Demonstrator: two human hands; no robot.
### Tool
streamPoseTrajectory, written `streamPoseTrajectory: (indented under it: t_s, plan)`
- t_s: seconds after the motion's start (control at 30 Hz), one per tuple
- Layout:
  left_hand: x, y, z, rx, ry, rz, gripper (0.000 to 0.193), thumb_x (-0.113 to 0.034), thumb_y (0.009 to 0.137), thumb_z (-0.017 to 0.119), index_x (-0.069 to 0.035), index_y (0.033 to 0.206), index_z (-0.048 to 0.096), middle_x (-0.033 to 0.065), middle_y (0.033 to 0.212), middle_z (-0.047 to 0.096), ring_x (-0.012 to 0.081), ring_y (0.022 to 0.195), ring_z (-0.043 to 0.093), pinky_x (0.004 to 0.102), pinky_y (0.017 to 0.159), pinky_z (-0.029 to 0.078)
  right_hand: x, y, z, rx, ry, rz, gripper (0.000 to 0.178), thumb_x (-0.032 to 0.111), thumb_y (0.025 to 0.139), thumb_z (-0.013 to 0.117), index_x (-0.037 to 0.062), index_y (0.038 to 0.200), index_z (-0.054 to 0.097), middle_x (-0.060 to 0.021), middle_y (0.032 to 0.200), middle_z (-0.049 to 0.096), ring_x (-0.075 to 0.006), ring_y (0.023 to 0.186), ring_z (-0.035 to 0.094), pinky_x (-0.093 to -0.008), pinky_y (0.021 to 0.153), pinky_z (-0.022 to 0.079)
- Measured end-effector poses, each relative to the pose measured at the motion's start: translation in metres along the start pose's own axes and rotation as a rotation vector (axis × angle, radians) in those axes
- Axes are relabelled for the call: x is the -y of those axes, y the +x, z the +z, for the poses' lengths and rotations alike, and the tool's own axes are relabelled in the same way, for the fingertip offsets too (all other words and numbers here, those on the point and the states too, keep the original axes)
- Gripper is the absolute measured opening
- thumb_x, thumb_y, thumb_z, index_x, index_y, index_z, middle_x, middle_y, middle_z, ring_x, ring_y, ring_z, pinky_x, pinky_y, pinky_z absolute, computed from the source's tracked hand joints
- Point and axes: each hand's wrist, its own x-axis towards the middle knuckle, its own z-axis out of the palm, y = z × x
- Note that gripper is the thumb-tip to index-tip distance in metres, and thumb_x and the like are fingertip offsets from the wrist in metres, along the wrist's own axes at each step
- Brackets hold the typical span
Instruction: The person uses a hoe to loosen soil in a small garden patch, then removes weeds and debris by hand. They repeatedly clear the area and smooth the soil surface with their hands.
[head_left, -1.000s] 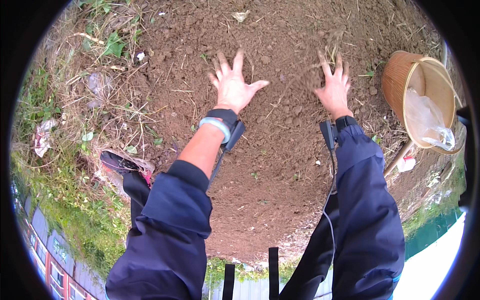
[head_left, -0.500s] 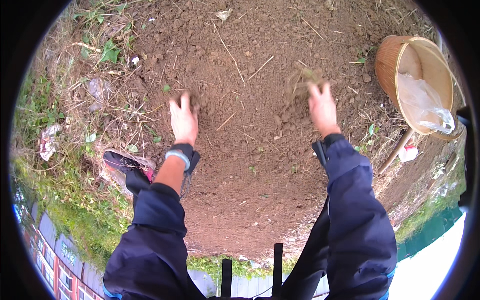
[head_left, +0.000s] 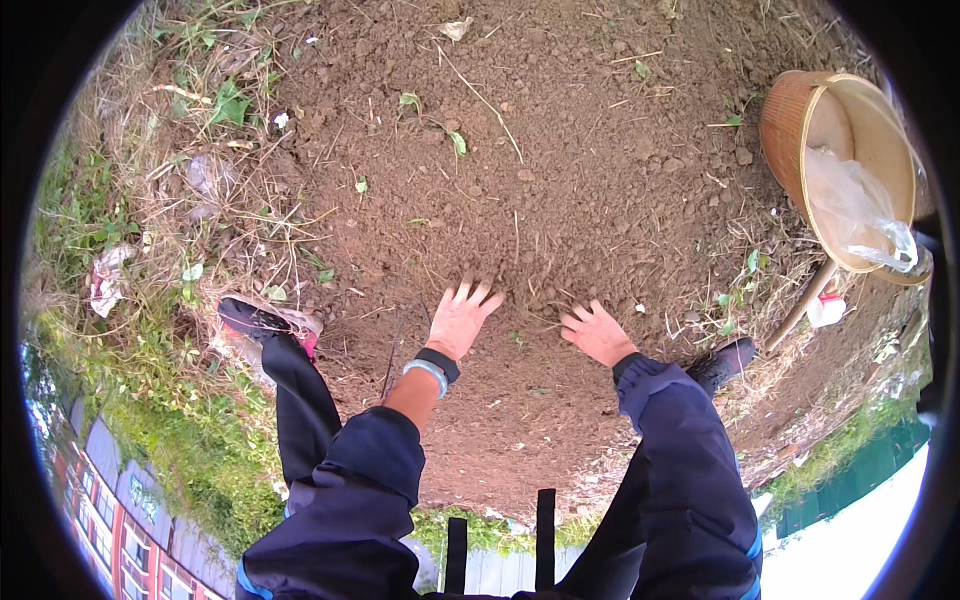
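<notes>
My left hand (head_left: 463, 320) rests on the loose brown soil (head_left: 590, 130), its fingers spread and pointing away from me. A band circles that wrist. Just to the right, my right hand (head_left: 598, 335) also touches the ground, fingers apart and slightly bent, angled toward the left hand. Between and ahead of the fingertips lie thin dry stalks (head_left: 540, 290) mixed with crumbled earth. Neither palm shows anything held, though the fingertips partly sink out of sight in the soil.
At the right a woven basket (head_left: 785, 135) lies tipped with a clear plastic bag (head_left: 850, 200) inside; a wooden handle (head_left: 800, 305) is below it. My shoes (head_left: 250, 318) stand at either side. Weeds and dry grass (head_left: 250, 200) edge the left.
Both hands have come back toward me and closer together, down onto the soil. Before, they were farther out and apart, with blurred earth and dry stalks at the fingers.
</notes>
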Motion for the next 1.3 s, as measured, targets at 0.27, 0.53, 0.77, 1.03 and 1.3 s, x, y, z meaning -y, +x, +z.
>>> streamPoseTrajectory:
  t_s: [0.27, 0.53, 0.77, 1.03, 1.3]
  plan:
    - [0.128, 0.050, -0.080, -0.546, -0.452, -0.613, 0.042, -0.025, 0.086, 0.065, -0.013, 0.119, 0.043, 0.0190, 0.125, 0.046, 0.0418, 0.094, 0.060, 0.0490, 0.076, 0.052, -0.121, 0.002, -0.071, -0.437, -0.037, 0.753, 0.037, 0.032, 0.085, 0.063, 0.0167, 0.117, 0.053, -0.0054, 0.113, 0.054, -0.0277, 0.107, 0.049, -0.0518, 0.091, 0.038]
    - [0.070, 0.114, -0.111, -0.524, -0.376, -0.405, 0.047, -0.014, 0.085, 0.065, -0.019, 0.129, 0.047, 0.0159, 0.137, 0.041, 0.0419, 0.113, 0.051, 0.0483, 0.089, 0.052, -0.152, 0.041, -0.115, -0.664, 0.179, 0.991, 0.048, 0.018, 0.083, 0.066, 0.0171, 0.129, 0.051, -0.0116, 0.134, 0.043, -0.0355, 0.117, 0.044, -0.0475, 0.096, 0.043]
    - [0.021, 0.047, -0.064, -0.240, -0.636, -0.378, 0.032, -0.018, 0.092, 0.057, -0.016, 0.120, 0.044, 0.0192, 0.098, 0.065, 0.0393, 0.081, 0.065, 0.0474, 0.067, 0.053, -0.110, 0.018, -0.081, -0.790, 0.588, 1.025, 0.033, 0.003, 0.084, 0.058, 0.0106, 0.116, 0.051, -0.0185, 0.122, 0.050, -0.0390, 0.091, 0.062, -0.0456, 0.078, 0.051]
    - [0.003, 0.134, -0.145, -0.473, -0.419, -0.032, 0.041, -0.021, 0.088, 0.061, -0.023, 0.126, 0.048, 0.0089, 0.095, 0.065, 0.0304, 0.078, 0.067, 0.0413, 0.067, 0.054, -0.154, 0.027, -0.106, -0.672, 0.423, 1.055, 0.030, 0.020, 0.086, 0.064, 0.0100, 0.113, 0.053, -0.0189, 0.104, 0.054, -0.0411, 0.090, 0.058, -0.0472, 0.079, 0.048]
    - [-0.075, 0.213, -0.144, -0.300, -0.234, -0.125, 0.027, -0.009, 0.089, 0.046, -0.014, 0.115, 0.048, 0.0147, 0.082, 0.066, 0.0318, 0.074, 0.068, 0.0394, 0.061, 0.054, -0.111, -0.010, -0.087, -1.136, 1.023, 1.034, 0.029, 0.001, 0.090, 0.055, 0.0076, 0.118, 0.054, -0.0186, 0.101, 0.066, -0.0318, 0.093, 0.065, -0.0364, 0.081, 0.050]
